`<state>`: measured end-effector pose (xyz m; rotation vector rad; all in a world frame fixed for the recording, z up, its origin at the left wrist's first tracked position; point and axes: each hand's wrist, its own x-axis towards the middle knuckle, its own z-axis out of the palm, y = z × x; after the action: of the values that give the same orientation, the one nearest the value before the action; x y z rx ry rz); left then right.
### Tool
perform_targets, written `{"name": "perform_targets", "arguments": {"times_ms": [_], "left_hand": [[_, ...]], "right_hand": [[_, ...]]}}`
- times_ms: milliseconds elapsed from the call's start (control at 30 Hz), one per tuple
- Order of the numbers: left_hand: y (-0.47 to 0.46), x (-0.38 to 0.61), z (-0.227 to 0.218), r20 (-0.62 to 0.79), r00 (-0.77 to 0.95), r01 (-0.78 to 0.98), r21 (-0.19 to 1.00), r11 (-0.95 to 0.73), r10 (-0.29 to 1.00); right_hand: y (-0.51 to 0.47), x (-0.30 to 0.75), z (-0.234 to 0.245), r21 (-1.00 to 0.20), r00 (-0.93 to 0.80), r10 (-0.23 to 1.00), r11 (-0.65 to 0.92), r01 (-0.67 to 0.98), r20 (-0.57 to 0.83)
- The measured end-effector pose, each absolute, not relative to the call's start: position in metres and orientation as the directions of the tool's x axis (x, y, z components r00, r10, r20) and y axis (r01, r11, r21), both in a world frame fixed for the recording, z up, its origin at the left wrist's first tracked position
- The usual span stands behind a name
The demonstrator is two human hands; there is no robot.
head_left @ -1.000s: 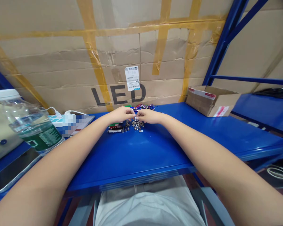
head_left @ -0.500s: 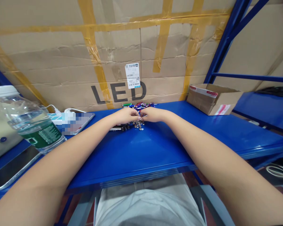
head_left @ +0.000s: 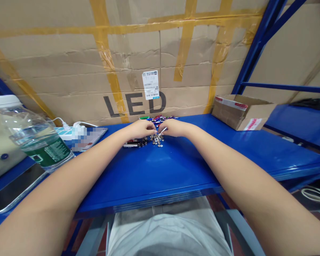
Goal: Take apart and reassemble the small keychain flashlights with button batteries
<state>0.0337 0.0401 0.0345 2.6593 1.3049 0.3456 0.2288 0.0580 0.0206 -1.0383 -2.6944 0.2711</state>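
Note:
My right hand [head_left: 173, 128] is closed on a slim silver tube [head_left: 163, 131], which slants down to the left. Beside it, my left hand [head_left: 144, 129] has its thumb and fingers pinched together; whatever is between them is too small to make out. Just below both hands lies a loose heap of small round silver pieces [head_left: 156, 140], like button cells. Several dark slim tubes [head_left: 133, 143] are lined up under my left wrist. Behind the hands is a pile of shiny coloured tubes [head_left: 158, 118] in red, blue, purple and green, partly hidden by my fingers.
A water bottle [head_left: 42, 138] and a phone [head_left: 17, 186] are at the left, with a white power strip [head_left: 66, 133] behind. An open cardboard box [head_left: 240, 112] stands at the right on the blue table [head_left: 160, 174]. A large taped carton [head_left: 138, 53] forms the back.
My hands have drawn slightly apart. The silver tube in my right hand now shows more of its length and tilts downward. The small round pieces are less covered.

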Motion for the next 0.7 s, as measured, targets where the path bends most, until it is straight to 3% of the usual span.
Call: {"name": "perform_targets", "arguments": {"times_ms": [233,433,700], "left_hand": [[0.058,0.008,0.031,0.219,0.534,0.799,0.187,-0.572,0.817],[0.072,-0.017,0.025,0.238,0.431,0.850,0.216,-0.480,0.870],[0.081,-0.029,0.016,0.220,0.416,0.863,0.210,-0.460,0.882]], "right_hand": [[0.059,0.230,0.022,-0.237,-0.713,0.673,0.739,0.631,0.198],[0.047,0.225,0.029,-0.233,-0.680,0.686,0.727,0.646,0.257],[0.042,0.199,0.013,-0.388,-0.651,0.644,0.763,0.516,0.402]]}}
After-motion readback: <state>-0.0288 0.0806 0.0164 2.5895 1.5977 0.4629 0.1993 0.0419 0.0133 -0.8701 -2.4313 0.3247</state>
